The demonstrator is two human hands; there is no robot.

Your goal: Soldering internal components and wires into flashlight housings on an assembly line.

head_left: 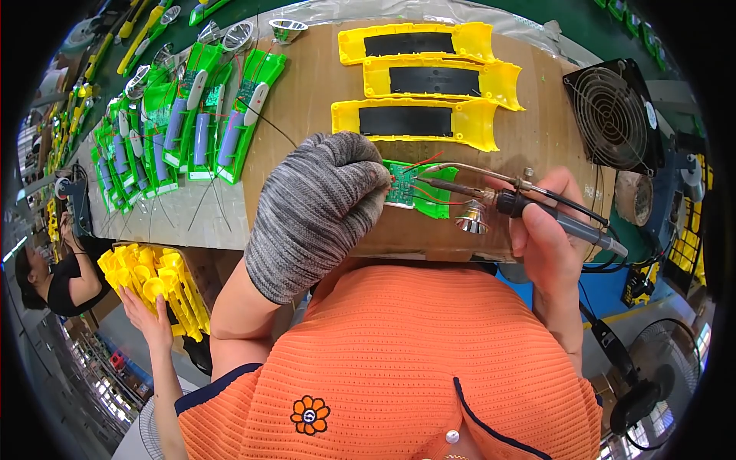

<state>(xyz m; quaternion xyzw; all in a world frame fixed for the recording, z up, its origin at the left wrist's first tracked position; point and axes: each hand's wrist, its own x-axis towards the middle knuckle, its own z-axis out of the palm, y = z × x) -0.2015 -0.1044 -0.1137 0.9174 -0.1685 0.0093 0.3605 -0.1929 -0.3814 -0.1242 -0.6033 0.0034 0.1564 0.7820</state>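
Note:
My left hand (318,207), in a grey striped knit glove, is closed at the left edge of a green circuit board (400,186). Its fingertips and whatever they pinch are hidden. The board lies in a bright green plastic housing (437,201), partly covered by the glove, with thin red wires on it. My bare right hand (553,238) grips a soldering iron (521,205) like a pen. A thin metal tube runs along the iron, and both tips reach over the board. A small silver reflector cup (471,218) sits just below the iron, beside the housing.
Three yellow half-shells (479,125) with black strips lie beyond my hands. Several green housings (244,115) with purple cells and loose wires fill the left. A black grilled fan (613,115) stands right. Another person's hand (149,316) touches yellow parts (180,287) in a box.

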